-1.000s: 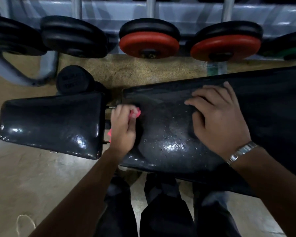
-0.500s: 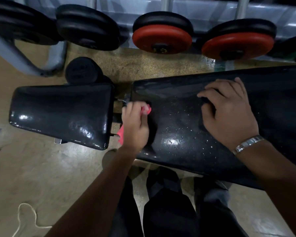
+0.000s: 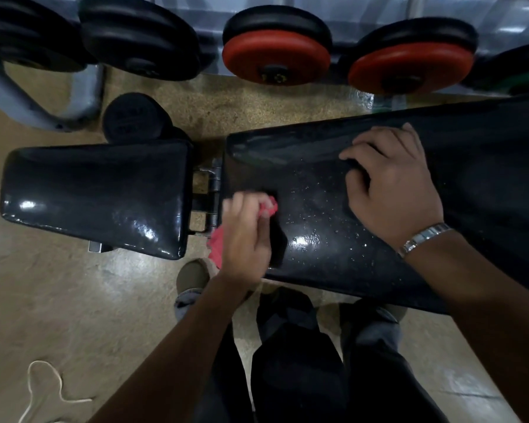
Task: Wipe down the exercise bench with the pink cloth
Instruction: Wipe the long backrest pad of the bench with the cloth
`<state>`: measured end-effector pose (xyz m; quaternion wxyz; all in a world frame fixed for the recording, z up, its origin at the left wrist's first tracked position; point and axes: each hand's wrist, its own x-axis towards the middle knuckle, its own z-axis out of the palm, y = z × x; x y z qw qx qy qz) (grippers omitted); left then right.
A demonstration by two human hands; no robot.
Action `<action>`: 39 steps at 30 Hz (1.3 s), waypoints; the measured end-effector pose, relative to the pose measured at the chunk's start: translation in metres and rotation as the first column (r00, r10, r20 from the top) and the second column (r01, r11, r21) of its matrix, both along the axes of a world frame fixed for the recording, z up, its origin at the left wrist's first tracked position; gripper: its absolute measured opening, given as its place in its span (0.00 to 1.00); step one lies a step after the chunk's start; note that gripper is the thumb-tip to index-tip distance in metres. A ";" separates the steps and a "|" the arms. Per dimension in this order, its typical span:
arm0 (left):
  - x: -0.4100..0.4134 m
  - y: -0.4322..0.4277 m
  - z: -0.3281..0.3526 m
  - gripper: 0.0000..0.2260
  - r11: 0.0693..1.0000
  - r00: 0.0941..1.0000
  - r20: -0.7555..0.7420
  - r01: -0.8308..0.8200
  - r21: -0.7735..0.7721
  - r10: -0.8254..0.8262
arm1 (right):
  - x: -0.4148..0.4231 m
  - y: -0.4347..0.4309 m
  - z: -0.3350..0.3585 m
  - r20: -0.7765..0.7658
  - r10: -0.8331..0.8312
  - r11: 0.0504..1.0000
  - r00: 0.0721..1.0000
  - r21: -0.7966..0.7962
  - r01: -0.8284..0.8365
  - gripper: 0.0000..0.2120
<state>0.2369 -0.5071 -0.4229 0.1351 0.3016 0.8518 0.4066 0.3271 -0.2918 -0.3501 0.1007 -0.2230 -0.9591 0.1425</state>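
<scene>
A black padded exercise bench fills the middle of the head view: a long back pad (image 3: 312,166) on the right, wet with small droplets, and a separate seat pad (image 3: 98,196) on the left, joined by a metal hinge (image 3: 209,193). My left hand (image 3: 246,236) is closed on the pink cloth (image 3: 219,245) at the near left end of the long pad; most of the cloth is hidden under the hand. My right hand (image 3: 391,184) rests on the long pad with curled fingers, a metal bracelet on its wrist.
Black dumbbells (image 3: 138,41) and red-faced dumbbells (image 3: 277,53) hang on a rack behind the bench. A black dumbbell (image 3: 135,117) lies on the floor by the seat pad. My legs and a shoe (image 3: 193,274) stand under the near edge. A white cord (image 3: 43,389) lies at lower left.
My left hand has slid the pink cloth toward me along the left end of the long pad. The right hand has stayed put on the pad. The camera view has shifted slightly.
</scene>
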 end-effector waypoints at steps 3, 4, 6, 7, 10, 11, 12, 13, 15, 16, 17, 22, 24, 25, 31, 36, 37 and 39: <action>0.026 -0.038 -0.004 0.09 0.993 0.993 -0.021 0.117 -0.018 -0.117 | 0.000 0.000 0.001 0.003 0.001 1.000 1.000 -0.012 -0.001 0.14; 0.023 -0.049 -0.010 0.09 0.995 0.995 -0.017 0.101 -0.022 -0.102 | 0.001 -0.001 0.001 0.005 0.001 1.000 1.000 -0.016 -0.001 0.14; 0.008 -0.052 -0.020 0.09 1.000 1.000 0.007 0.020 -0.011 -0.020 | 0.000 -0.001 0.001 0.001 -0.002 1.000 1.000 -0.013 0.002 0.14; 0.000 -0.045 -0.021 0.09 0.999 0.999 0.017 -0.040 -0.017 0.040 | 0.000 -0.001 0.001 -0.001 -0.001 1.000 1.000 -0.011 0.001 0.14; 0.003 -0.012 -0.006 0.09 0.995 0.995 -0.026 -0.098 -0.028 0.097 | -0.001 -0.001 0.001 -0.004 0.001 1.000 1.000 -0.010 -0.001 0.14; 0.013 -0.009 -0.003 0.08 0.998 0.997 -0.049 -0.055 -0.025 0.053 | 0.000 0.000 0.000 -0.009 0.000 1.000 1.000 -0.008 0.000 0.14; 0.024 -0.012 -0.002 0.09 0.999 0.998 -0.064 -0.002 -0.035 0.000 | 0.000 0.000 0.000 -0.015 0.000 1.000 1.000 -0.008 0.000 0.14; 0.033 -0.021 -0.002 0.09 0.998 0.996 -0.071 0.048 -0.048 -0.051 | 0.000 0.000 0.000 -0.018 -0.001 1.000 1.000 -0.012 0.001 0.13; 0.042 -0.047 -0.009 0.11 0.991 0.990 -0.086 0.106 -0.083 -0.113 | 0.000 -0.001 0.000 -0.022 -0.003 1.000 1.000 -0.026 0.003 0.13; 0.039 -0.057 -0.014 0.10 0.990 0.989 -0.093 0.106 -0.097 -0.115 | 0.001 0.000 0.001 -0.022 -0.005 1.000 1.000 -0.031 0.004 0.13; 0.031 -0.063 -0.018 0.10 0.991 0.992 -0.093 0.078 -0.105 -0.088 | 0.001 0.000 0.001 -0.024 -0.004 1.000 1.000 -0.031 0.003 0.13; 0.009 -0.026 -0.012 0.08 0.987 0.991 -0.061 -0.126 -0.099 0.121 | 0.000 -0.001 0.000 -0.034 -0.008 1.000 0.999 -0.016 0.007 0.12; 0.032 -0.018 -0.001 0.09 0.997 0.996 -0.082 -0.032 -0.069 0.026 | 0.000 -0.001 -0.001 -0.032 -0.013 1.000 0.999 -0.012 0.013 0.13; 0.044 -0.024 0.001 0.09 0.997 0.995 -0.094 0.039 -0.071 -0.045 | 0.000 -0.002 -0.001 -0.028 -0.013 1.000 1.000 -0.014 0.013 0.13; 0.032 -0.063 -0.012 0.08 0.980 0.974 -0.120 0.185 -0.079 -0.193 | 0.000 -0.002 0.001 -0.034 -0.019 0.999 0.999 -0.029 0.018 0.13; 0.030 -0.011 0.004 0.08 0.997 0.999 -0.052 0.013 -0.080 -0.017 | 0.000 -0.001 0.000 -0.028 -0.018 1.000 0.999 -0.022 0.017 0.13; 0.039 -0.010 0.004 0.07 0.995 0.996 -0.061 0.067 -0.080 -0.072 | 0.000 -0.001 -0.001 -0.029 -0.019 1.000 0.999 -0.020 0.018 0.13; 0.054 -0.024 0.003 0.07 0.974 0.968 -0.112 0.217 -0.067 -0.224 | 0.001 -0.002 -0.001 -0.027 -0.018 0.999 0.999 -0.031 0.017 0.13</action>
